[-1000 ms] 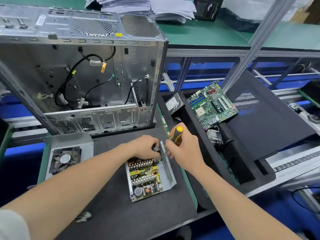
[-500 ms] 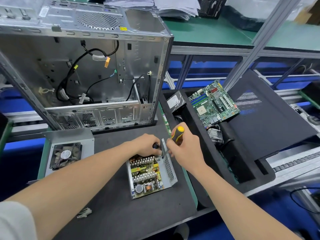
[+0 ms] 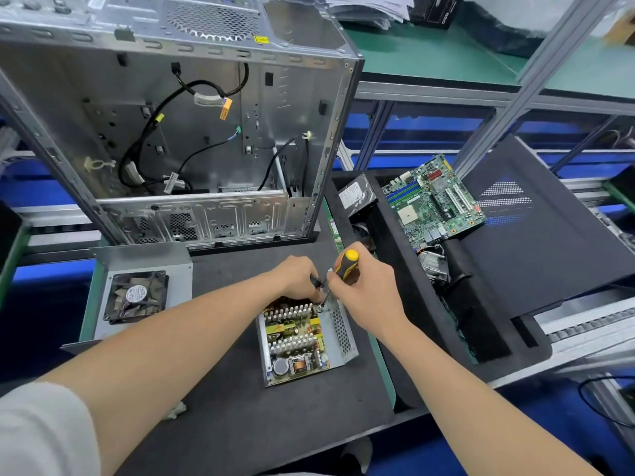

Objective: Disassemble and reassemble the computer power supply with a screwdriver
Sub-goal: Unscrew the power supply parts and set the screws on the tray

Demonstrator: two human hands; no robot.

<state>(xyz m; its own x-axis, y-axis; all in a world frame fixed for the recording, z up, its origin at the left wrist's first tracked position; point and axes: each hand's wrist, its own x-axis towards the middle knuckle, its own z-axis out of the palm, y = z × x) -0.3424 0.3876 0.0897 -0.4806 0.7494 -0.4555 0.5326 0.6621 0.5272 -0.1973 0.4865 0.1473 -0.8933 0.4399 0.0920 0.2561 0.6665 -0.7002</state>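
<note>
The power supply (image 3: 299, 341) lies open on the black mat (image 3: 223, 413), circuit board up, directly below us and in front of the case (image 3: 192, 139). Our right hand (image 3: 368, 291) is clamped round the yellow-and-black handle of the screwdriver (image 3: 347, 262), whose shaft slants down to the supply's far right corner. The tip there is too small to make out. Our left hand (image 3: 296, 280) rests on the supply's far edge, fingers curled downward, close to the right hand; whether they pinch anything we cannot tell. At the mat's left edge lies a grey cover (image 3: 147, 260) with a fan (image 3: 136, 297) facing up. Behind the supply stands the case, its side open and loose cables inside. To the right, a black foam tray (image 3: 407, 300) holds a hard drive (image 3: 354, 195) and a motherboard (image 3: 433, 201), the latter just beside a black panel (image 3: 543, 249).
</note>
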